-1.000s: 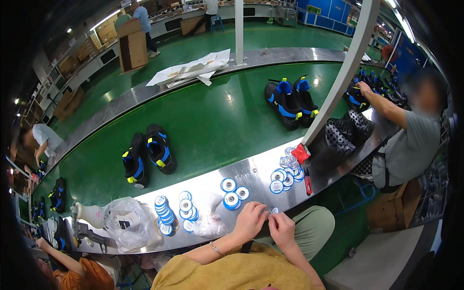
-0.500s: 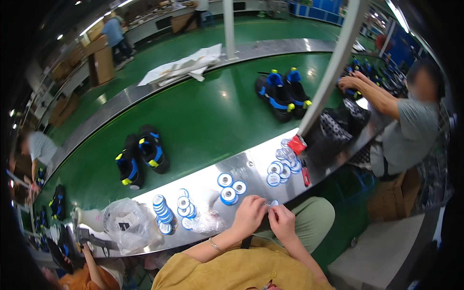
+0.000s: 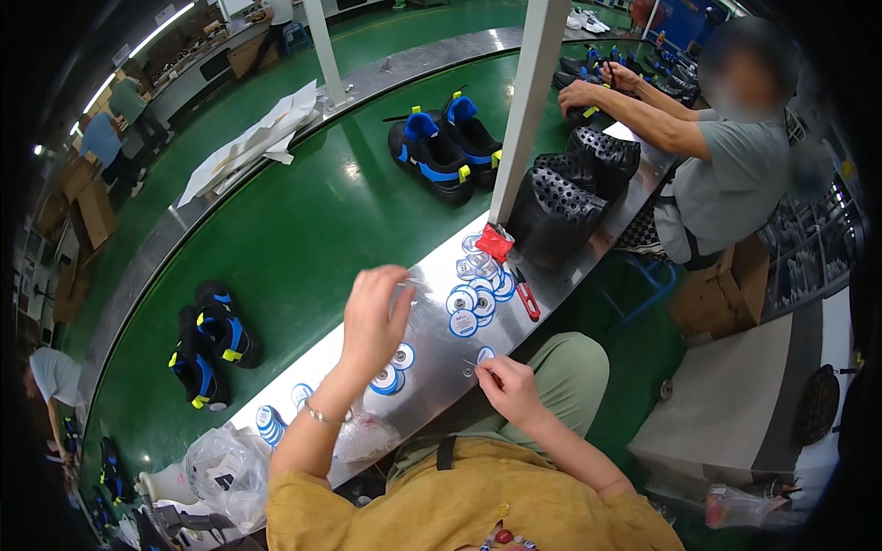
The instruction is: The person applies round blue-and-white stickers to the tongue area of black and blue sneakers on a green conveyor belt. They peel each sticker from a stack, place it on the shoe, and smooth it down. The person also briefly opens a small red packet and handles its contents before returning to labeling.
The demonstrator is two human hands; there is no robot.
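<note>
At the steel desk (image 3: pixel 560 275) edge, a round blue-white tag (image 3: pixel 484 354) is being pinched by the right hand (image 3: pixel 507 387), while the left hand (image 3: pixel 375 317), loosely curled and empty, is being hovered over spare tags (image 3: pixel 476 298) kept within reach.

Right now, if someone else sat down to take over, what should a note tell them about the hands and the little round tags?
Left hand: raised over the shiny metal ledge, fingers curled; whether it holds anything is unclear.
Right hand: low at the ledge's near edge, fingers pinching something small and thin beside one round white-and-blue tag.
More round tags: a cluster by the red-handled snips, a stack to the left.
Black-and-blue shoes ride the green belt.
Done and left: cannot tell.
</note>
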